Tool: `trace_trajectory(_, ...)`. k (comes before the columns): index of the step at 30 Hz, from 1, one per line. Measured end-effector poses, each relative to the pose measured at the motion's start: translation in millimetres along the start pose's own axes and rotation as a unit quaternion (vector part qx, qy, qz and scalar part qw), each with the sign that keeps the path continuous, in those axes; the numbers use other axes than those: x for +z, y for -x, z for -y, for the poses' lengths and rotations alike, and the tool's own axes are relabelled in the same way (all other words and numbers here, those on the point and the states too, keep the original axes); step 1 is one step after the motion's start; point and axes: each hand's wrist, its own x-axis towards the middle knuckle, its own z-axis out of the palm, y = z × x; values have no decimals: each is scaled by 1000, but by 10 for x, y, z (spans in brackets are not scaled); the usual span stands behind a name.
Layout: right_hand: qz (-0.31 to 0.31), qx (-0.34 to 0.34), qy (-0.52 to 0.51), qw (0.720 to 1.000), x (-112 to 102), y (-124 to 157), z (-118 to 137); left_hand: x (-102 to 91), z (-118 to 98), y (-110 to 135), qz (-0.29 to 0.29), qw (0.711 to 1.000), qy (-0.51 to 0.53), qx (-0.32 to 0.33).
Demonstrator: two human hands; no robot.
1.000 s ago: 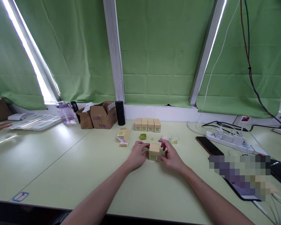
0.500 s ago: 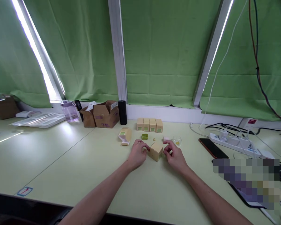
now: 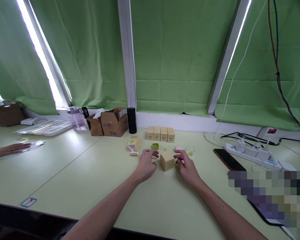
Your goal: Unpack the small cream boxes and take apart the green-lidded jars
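A small cream cardboard box (image 3: 167,162) stands closed on the table between my hands. To its left is my left hand (image 3: 147,162), open, with a gap between its fingers and the box. My right hand (image 3: 188,166) is at the box's right side, fingers bent but apart; whether a fingertip touches the cardboard I cannot tell. Behind them lie a green square container (image 3: 155,146), a tiny yellowish piece (image 3: 165,149), a pale pink piece (image 3: 178,148) and a clear round dish (image 3: 190,151) with something yellow in it. An opened carton (image 3: 134,146) lies left of these.
Several matching small boxes (image 3: 160,134) stand in a row farther back. Brown cartons (image 3: 114,122) and a black cylinder (image 3: 131,120) are beside the windowsill. At right lie a phone (image 3: 229,159) and a power strip (image 3: 252,154). Another person's hand (image 3: 17,147) rests on plastic at far left.
The small box has turned slightly, and my left fingers have come away from it. Another person's hand has appeared at the far left. The view has shifted a little.
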Motion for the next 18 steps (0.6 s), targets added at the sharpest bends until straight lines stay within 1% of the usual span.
trace_trajectory(4,-11,-8,17,1000,6,-4,-7,21,-79,40,51,998,-11,-31)
trace_trajectory(7,-25,-9,20,999,0,-4,30,48,-170,87,67,997,-20,-21)
trace_trajectory(11,-53,-5,24,998,-4,-1,88,106,-256,135,45,999,-17,-17)
trace_trajectory(14,-80,-10,28,996,-5,7,130,173,-240,136,20,1000,-11,-7)
trace_trajectory(16,-96,-20,30,995,-9,21,169,211,-196,123,2,1000,-5,11)
trace_trajectory(18,-109,-32,35,993,-14,43,222,226,-147,107,-19,998,-3,54)
